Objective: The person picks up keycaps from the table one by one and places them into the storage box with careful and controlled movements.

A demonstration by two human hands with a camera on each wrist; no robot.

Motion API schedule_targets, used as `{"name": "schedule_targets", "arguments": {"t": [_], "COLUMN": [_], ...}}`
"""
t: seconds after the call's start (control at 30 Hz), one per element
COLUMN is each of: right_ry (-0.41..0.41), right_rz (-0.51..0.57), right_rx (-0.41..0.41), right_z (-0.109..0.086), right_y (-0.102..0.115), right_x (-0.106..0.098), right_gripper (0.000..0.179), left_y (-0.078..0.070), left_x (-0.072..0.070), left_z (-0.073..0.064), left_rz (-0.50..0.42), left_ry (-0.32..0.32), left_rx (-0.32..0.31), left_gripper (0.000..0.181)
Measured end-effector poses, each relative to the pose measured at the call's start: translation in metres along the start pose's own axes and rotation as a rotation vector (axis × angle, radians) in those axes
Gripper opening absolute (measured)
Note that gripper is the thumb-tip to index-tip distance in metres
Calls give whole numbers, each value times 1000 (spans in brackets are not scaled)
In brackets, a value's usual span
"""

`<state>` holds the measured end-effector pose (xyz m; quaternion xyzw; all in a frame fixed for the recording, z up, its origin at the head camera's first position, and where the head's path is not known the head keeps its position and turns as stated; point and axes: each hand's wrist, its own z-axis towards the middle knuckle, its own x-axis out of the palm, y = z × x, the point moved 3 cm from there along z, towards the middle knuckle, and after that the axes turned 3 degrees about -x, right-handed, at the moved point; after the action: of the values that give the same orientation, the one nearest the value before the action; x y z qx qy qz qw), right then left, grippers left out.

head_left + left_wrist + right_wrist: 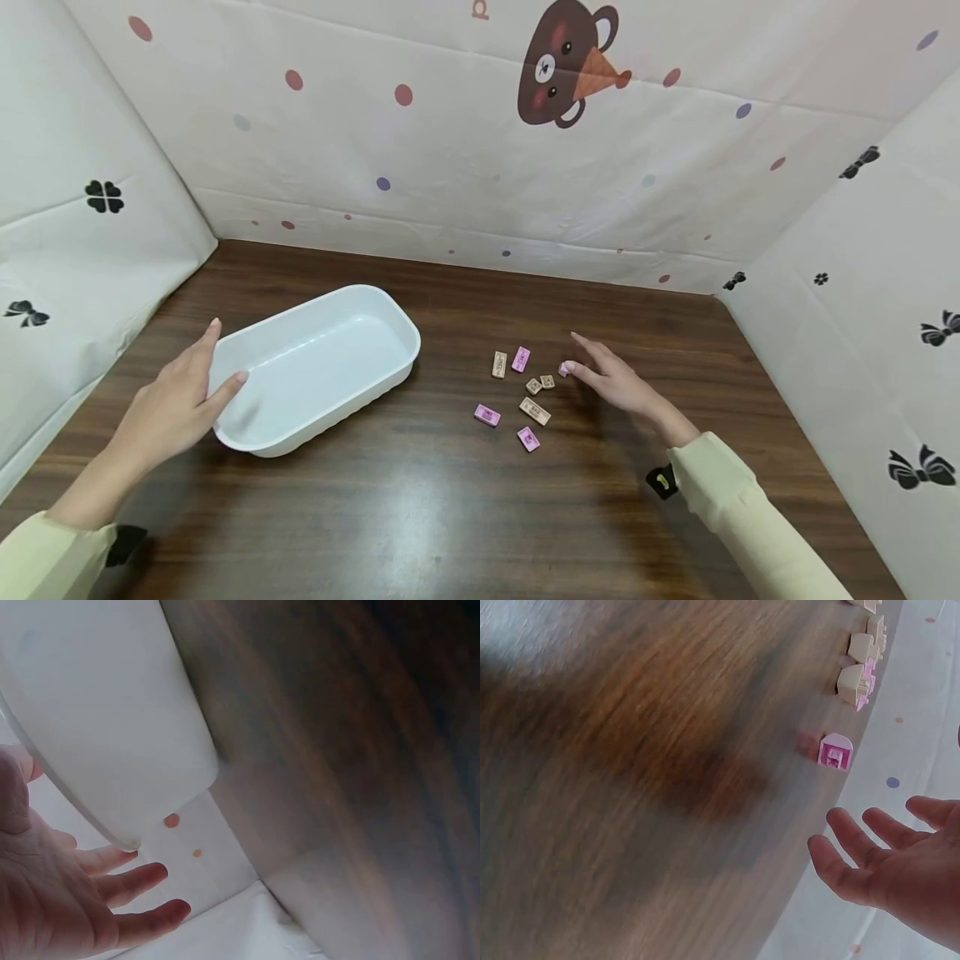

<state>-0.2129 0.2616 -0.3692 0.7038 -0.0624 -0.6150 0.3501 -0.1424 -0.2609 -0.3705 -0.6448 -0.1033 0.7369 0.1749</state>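
At the left end of a white plastic tub (pixel 367 398), my left hand (pixel 168 408) has its thumb over the rim and its fingers along the outside. In the left wrist view those fingers are spread and nearly straight beside the tub wall (pixel 112 727). My right hand (pixel 626 387) hovers with loosely extended fingers beside a small pink block (pixel 564 369). The right wrist view shows a gap between that pink block (pixel 835 752) and the fingertips. Left of this hand lie a beige oblong block (pixel 535 411), a small beige block (pixel 533 386) and a pink oblong block (pixel 487 415).
More pink and beige blocks lie in the same loose group, among them a pink one (pixel 528 439) nearer me and a beige one (pixel 499 365) farther back. A patterned white sheet (pixel 450 150) rises behind the dark wooden table (pixel 450 517) and at both sides.
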Motion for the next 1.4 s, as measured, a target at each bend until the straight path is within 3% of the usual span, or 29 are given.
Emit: {"name": "schedule_targets", "arguments": {"t": [0.37, 0.63, 0.9, 1.2, 1.4], "right_ry": [30, 69, 54, 11, -20], "right_rz": [60, 244, 341, 366, 324], "right_rx": [72, 143, 157, 192, 227], "right_z": [11, 19, 19, 19, 23], "right_y": [-10, -17, -26, -34, -35], "right_x": [5, 6, 14, 20, 21], "right_gripper": [58, 54, 47, 42, 35], "left_y": [7, 10, 13, 16, 16], "left_x": [5, 8, 10, 14, 14], "left_z": [-3, -4, -6, -9, -9], "left_rz": [-128, -243, -289, -294, -307], "left_ry": [28, 17, 36, 77, 124], "left_rx": [-19, 56, 81, 31, -8], "left_gripper": [74, 68, 65, 61, 61]}}
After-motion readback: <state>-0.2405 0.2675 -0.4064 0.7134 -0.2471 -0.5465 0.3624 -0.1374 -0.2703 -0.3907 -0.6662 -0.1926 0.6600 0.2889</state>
